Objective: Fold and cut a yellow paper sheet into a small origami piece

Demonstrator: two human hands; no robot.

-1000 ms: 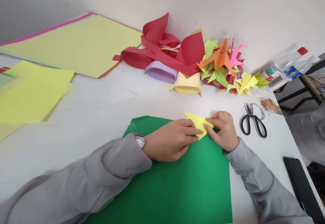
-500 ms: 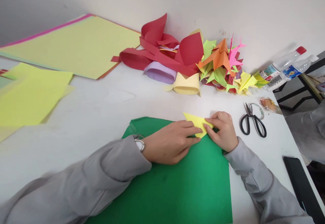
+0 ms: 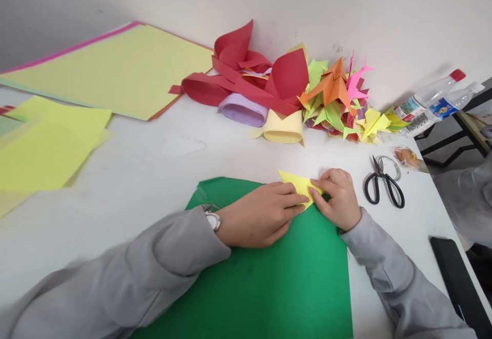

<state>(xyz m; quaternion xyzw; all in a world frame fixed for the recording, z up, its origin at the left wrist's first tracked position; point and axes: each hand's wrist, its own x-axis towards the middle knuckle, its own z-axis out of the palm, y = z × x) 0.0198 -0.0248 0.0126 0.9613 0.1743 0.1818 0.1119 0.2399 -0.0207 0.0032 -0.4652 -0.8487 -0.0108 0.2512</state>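
A small piece of folded yellow paper (image 3: 295,179), with a pointed left corner, lies at the top edge of a large green sheet (image 3: 284,282). From the left, my left hand (image 3: 265,213) reaches over it and holds it down with the fingertips, covering its lower left part. The thumb of that hand is mostly hidden. At the right end of the paper, my right hand (image 3: 338,198) pinches it between thumb and fingers. The fingertips of both hands are close together on the paper.
Black-handled scissors (image 3: 384,182) and a tape roll (image 3: 391,168) lie right of my right hand. Folded paper shapes (image 3: 332,95) and red paper loops (image 3: 284,80) line the wall. Bottles (image 3: 434,100), a black phone (image 3: 455,282) and yellow sheets (image 3: 54,144) lie around.
The fingers of my left hand have shifted very slightly right over the folded paper. My right hand keeps its pinch at the same end.
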